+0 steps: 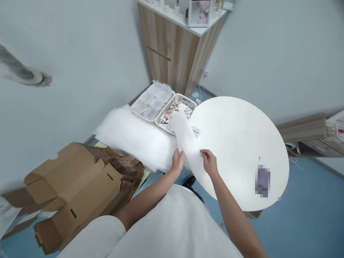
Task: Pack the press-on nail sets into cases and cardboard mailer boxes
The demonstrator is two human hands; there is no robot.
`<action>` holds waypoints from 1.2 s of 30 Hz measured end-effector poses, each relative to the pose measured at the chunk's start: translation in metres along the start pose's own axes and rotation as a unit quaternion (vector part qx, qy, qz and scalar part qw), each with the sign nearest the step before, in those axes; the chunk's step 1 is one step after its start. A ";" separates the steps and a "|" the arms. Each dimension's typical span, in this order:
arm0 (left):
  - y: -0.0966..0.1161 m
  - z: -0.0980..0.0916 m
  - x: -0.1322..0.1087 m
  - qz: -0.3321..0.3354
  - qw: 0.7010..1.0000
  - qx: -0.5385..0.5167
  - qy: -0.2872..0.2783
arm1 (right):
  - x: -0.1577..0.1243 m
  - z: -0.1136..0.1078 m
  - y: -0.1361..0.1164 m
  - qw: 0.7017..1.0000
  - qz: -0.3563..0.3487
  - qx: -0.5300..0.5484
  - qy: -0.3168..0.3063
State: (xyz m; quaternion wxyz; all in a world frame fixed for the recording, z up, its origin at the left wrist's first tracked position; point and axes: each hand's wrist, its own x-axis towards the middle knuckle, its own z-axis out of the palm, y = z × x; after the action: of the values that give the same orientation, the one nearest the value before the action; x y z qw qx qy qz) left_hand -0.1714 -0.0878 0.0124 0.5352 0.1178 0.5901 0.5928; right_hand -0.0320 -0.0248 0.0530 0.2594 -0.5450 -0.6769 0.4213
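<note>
So, head view, my only feed. I have the left hand [177, 163] and the right hand [210, 163] each pinching one edge of a white sheet [186, 133], stretched across between the sheet stack [134, 138] and the tabletop [242, 136]; two-sided hold probably stops it flopping. Far end overlaps the card basket [165, 129] in view; touching or not, can't tell. Sheet reads thin, soft, a bit translucent, like foam wrap. Stack looks the same stuff, likely parked left for easy reach. Second basket [142, 115] holds clear packs [158, 96], presumably kept apart from the loose printed cards [169, 114]. Both white plastic. Tabletop: round, smooth, white. Brown cardboard boxes [91, 182] piled left, creased, slotted, maybe flattened to save room.
</note>
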 end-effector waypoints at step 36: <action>-0.087 0.159 0.010 0.021 0.877 0.463 -0.130 | -0.088 -0.153 0.189 0.942 0.299 0.072 0.135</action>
State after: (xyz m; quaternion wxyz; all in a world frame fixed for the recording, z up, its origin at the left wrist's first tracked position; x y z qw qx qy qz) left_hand -0.0103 -0.0121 -0.0206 0.4788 0.4401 0.7198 0.2429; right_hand 0.2137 -0.0549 -0.0202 0.2486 -0.7539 -0.4090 0.4501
